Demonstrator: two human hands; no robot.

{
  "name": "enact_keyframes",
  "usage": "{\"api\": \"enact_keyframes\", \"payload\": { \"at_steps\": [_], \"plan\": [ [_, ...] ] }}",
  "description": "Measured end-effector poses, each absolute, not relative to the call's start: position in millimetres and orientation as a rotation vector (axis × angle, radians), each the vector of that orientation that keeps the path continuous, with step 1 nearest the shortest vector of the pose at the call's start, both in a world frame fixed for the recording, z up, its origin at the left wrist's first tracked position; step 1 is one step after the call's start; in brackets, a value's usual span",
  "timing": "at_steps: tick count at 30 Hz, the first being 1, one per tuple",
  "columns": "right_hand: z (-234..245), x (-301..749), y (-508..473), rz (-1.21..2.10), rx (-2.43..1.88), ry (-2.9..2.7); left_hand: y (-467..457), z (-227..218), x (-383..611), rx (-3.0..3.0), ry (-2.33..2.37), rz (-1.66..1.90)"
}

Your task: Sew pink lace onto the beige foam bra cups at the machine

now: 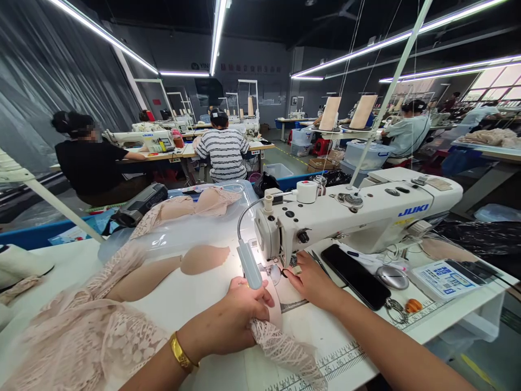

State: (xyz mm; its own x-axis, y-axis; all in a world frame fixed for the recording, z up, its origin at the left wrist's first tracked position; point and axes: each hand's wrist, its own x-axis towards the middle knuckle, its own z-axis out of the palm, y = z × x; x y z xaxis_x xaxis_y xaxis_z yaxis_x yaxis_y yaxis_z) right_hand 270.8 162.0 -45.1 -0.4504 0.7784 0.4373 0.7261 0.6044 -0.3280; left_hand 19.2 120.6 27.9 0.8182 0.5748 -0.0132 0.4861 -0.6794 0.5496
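Observation:
My left hand (240, 315), with a gold bracelet at the wrist, is closed on a beige bra cup piece with a gathered lace strip (291, 350) hanging from it toward the table's front edge. Just beyond is the needle area of a white JUKI sewing machine (366, 201), lit by a small grey lamp (249, 266) on a bendy neck. My right hand (315, 279) lies by the presser foot with its thumb and forefinger apart; some fingertips are hidden by the machine head. Left of my hands, padded beige cups (203, 259) and lace fabric (101, 336) spread over the table.
Right of the machine bed lie a black phone (356, 274), a round silver object (392, 277), keys (395, 309) and a white-and-blue box (443, 279). A clear plastic sheet (175, 233) covers the table's back. Co-workers sit at machines ahead, one in a striped shirt (222, 152).

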Motion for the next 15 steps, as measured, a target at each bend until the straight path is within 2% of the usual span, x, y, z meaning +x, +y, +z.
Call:
{"api": "enact_keyframes", "payload": {
  "at_steps": [5,10,15],
  "plan": [
    [-39,278,159,0.056,-1.160,-2.249,118,28,19,2.471,0.783,0.218],
    [-31,278,145,0.224,-0.927,-2.522,114,27,20,2.500,0.808,0.268],
    [-28,277,143,0.261,-0.996,-2.572,114,24,20,2.506,0.812,0.274]
  ]
}}
